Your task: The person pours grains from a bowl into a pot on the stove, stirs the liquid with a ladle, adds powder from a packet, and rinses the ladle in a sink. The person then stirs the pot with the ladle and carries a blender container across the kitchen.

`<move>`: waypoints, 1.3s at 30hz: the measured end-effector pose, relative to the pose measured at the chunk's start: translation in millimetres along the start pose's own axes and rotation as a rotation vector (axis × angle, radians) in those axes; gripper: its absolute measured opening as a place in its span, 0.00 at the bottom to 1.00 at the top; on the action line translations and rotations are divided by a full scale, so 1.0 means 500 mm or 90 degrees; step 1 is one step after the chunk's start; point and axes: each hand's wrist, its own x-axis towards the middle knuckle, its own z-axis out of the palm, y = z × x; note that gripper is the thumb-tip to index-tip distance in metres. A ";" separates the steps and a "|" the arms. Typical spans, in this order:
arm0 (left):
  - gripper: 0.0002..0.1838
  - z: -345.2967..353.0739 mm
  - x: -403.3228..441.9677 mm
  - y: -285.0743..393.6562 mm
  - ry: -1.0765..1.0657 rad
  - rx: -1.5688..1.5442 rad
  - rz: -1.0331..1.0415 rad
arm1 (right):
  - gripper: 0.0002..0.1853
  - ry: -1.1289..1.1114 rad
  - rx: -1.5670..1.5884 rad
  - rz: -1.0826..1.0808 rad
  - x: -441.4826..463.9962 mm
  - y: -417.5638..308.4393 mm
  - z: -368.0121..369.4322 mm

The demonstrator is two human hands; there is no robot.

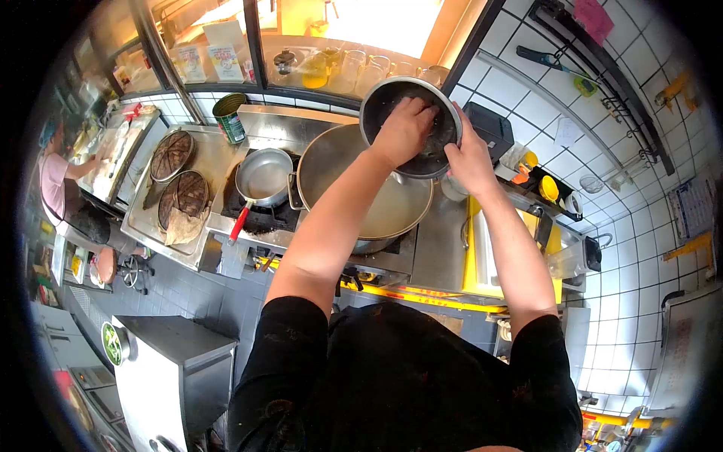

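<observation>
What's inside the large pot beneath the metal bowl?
The large pot holds what looks like pale, cloudy liquid. The left forearm and metal bowl cover part of the opening; whatever lies behind them, or deeper down, cannot be seen.

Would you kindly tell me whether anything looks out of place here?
Slightly: what looks like a crumpled cloth lies partly over the nearer dark round item on the counter, which seems untidy. The bowl tilts, but the right hand grips it. Nothing else stands out.
</observation>
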 end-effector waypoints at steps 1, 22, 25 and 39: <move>0.14 0.007 -0.004 -0.005 -0.022 -0.018 -0.015 | 0.40 -0.003 -0.007 -0.010 0.000 -0.003 0.000; 0.13 -0.001 -0.043 -0.005 -0.037 0.089 -0.095 | 0.40 0.094 -0.103 -0.102 -0.003 0.045 0.008; 0.16 -0.011 -0.030 -0.001 -0.008 0.041 -0.010 | 0.40 0.085 -0.067 -0.088 -0.008 0.041 0.011; 0.22 -0.003 -0.034 0.028 -0.167 -0.066 0.035 | 0.40 0.114 -0.011 -0.125 -0.010 0.052 -0.005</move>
